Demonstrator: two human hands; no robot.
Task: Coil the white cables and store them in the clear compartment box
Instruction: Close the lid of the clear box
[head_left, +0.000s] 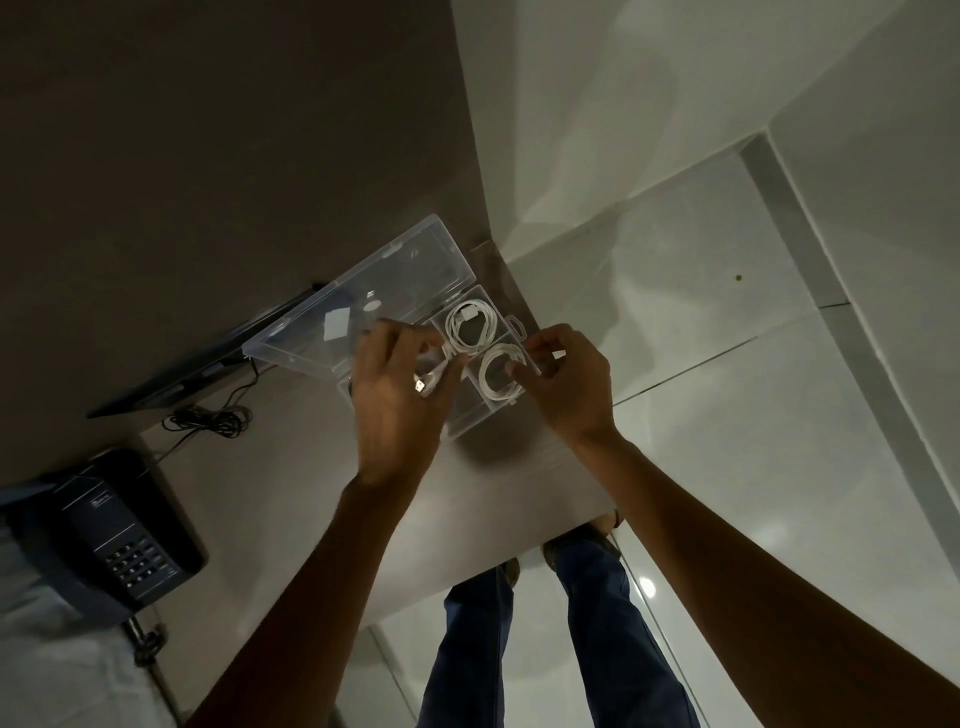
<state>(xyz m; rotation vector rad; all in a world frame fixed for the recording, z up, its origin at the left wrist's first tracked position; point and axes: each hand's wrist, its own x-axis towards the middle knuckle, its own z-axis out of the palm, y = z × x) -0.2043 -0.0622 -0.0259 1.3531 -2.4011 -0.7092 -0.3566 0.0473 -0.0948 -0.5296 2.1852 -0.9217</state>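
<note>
A clear compartment box (470, 423) lies open on the table corner, its lid (395, 280) tipped back to the far left. One coiled white cable (470, 322) fills the far right compartment. A second coil (498, 376) lies in the compartment just nearer; my right hand (563, 382) rests on the box's right edge with a fingertip touching that coil. My left hand (400, 395) hovers over the box's left compartments, shut on a third white cable (434, 374) whose USB plug sticks out below my fingers. The left compartments are hidden under that hand.
A dark desk phone (111, 530) sits at the near left. A black tangled wire (208, 418) and a dark flat device (197, 364) lie left of the box. The table (561, 483) ends just right of the box; glossy floor tiles and my legs show below.
</note>
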